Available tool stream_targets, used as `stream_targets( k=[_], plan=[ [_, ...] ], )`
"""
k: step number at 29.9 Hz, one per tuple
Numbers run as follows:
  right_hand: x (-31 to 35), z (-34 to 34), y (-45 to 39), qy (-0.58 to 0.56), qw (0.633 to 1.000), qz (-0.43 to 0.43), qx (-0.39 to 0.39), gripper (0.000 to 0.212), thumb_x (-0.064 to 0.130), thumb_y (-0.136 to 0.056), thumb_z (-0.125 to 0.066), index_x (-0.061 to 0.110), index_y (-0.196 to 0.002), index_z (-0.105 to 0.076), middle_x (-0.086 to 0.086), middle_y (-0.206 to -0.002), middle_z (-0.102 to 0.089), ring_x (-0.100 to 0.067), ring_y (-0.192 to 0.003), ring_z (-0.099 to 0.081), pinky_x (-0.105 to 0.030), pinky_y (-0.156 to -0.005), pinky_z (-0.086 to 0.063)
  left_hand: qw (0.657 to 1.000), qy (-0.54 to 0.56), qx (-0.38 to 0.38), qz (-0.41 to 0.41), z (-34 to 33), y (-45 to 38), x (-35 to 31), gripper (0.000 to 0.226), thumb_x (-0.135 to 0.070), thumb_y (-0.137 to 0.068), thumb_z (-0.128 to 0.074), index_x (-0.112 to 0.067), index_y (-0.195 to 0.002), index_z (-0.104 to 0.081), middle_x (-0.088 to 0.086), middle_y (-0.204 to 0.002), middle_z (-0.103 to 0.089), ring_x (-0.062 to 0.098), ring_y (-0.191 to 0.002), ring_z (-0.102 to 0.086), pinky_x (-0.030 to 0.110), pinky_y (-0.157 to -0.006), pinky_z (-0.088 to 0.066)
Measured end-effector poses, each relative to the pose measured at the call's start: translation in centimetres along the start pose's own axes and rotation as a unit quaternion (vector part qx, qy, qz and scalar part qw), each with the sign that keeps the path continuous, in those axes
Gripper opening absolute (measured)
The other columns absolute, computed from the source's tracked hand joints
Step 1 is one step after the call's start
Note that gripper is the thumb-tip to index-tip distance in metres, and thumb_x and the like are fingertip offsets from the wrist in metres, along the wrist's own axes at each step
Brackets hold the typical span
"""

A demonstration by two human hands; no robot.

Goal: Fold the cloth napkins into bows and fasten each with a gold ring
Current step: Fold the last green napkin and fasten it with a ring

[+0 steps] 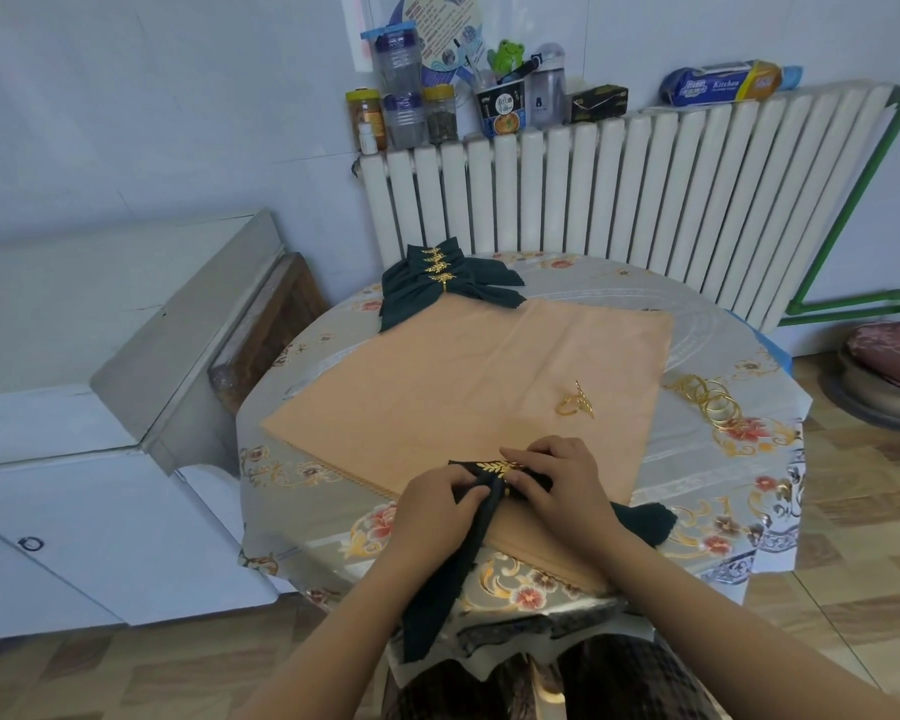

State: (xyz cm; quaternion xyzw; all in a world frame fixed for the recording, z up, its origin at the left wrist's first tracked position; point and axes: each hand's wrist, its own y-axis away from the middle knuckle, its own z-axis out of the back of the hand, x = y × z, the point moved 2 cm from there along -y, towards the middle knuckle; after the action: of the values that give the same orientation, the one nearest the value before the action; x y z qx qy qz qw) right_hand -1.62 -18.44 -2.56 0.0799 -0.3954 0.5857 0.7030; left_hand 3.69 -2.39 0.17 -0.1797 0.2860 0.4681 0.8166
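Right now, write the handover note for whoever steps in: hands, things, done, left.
Left hand grips the dark green cloth napkin at the near table edge. Right hand holds its gold leaf ring.
Done: a stack of ringed dark green bows at the far edge.
Left: finish this bow. One loose gold leaf ring lies on the peach cloth; a pile of spare gold rings lies right.
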Motion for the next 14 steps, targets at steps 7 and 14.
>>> stream_targets(
  k=[7, 14],
  plan=[
    [0.5, -0.3, 0.4, 0.031, 0.999, 0.002, -0.019, 0.044, 0.057, -0.078, -0.045, 0.035, -0.106, -0.071, 0.006, -0.092, -0.061, -0.018, -0.092, -0.048, -0.032, -0.078, -0.03, 0.985, -0.101, 0.018, -0.136, -1.2, 1.3, -0.3, 0.016, -0.026, -0.092, -0.053, -0.017, -0.08, -0.058, -0.006, -0.083, -0.053, 0.013, -0.077, -0.05, 0.023, -0.067, -0.035],
    [-0.1, 1.6, 2.9, 0.046, 0.996, -0.075, -0.018, 0.037, 0.033, -0.091, -0.056, 0.019, -0.125, -0.053, 0.002, -0.114, -0.052, -0.015, -0.105, -0.048, -0.028, -0.086, -0.042, 0.982, -0.077, -0.002, -0.172, -0.8, -1.7, 0.1, 0.035, -0.046, -0.091, -0.051, -0.026, -0.117, -0.062, -0.001, -0.119, -0.055, 0.015, -0.113, -0.047, 0.025, -0.093, -0.032]
  ],
)
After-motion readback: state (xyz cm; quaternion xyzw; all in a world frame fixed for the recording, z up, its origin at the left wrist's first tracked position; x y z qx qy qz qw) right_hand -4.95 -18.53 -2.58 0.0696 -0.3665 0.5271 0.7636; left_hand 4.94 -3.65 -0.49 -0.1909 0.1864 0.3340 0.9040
